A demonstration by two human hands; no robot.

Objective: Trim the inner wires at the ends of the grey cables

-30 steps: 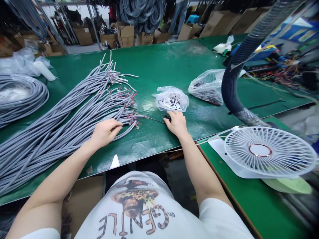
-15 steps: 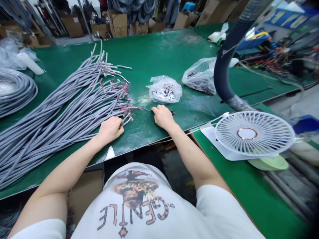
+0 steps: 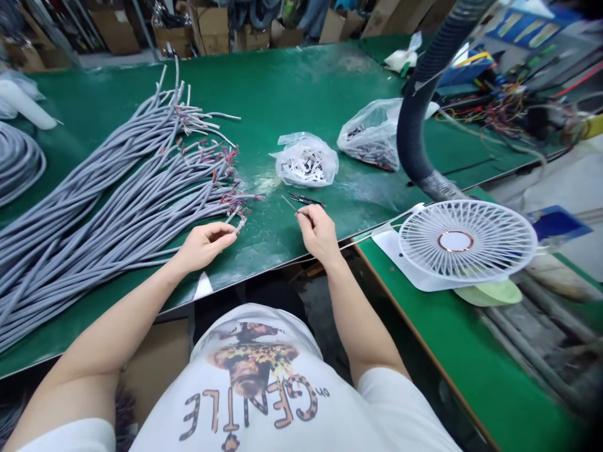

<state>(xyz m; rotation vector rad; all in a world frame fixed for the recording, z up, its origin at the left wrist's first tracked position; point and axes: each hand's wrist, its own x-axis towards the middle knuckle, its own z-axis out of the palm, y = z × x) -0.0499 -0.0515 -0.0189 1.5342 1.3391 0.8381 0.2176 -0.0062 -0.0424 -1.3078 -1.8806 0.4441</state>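
Note:
My left hand (image 3: 205, 243) is closed around the end of one grey cable (image 3: 234, 226), pinching it near its stripped coloured wires. That cable comes from a large pile of grey cables (image 3: 117, 207) fanned across the green table (image 3: 292, 94). My right hand (image 3: 318, 231) is curled at the table's front, its fingertips pinching something thin and dark I cannot make out. Black tweezers (image 3: 304, 201) lie on the table just beyond that hand. Behind them sits a clear bag of small white parts (image 3: 306, 164).
A second clear bag of dark parts (image 3: 370, 135) lies at the back right beside a ribbed dark hose (image 3: 417, 119). A white desk fan (image 3: 464, 242) lies face-up on the right bench. Coiled grey cable (image 3: 16, 163) sits far left. Cardboard boxes line the back.
My right hand has drawn back from the tweezers toward me, leaving them on the table. My left hand has lifted one cable end out of the pile.

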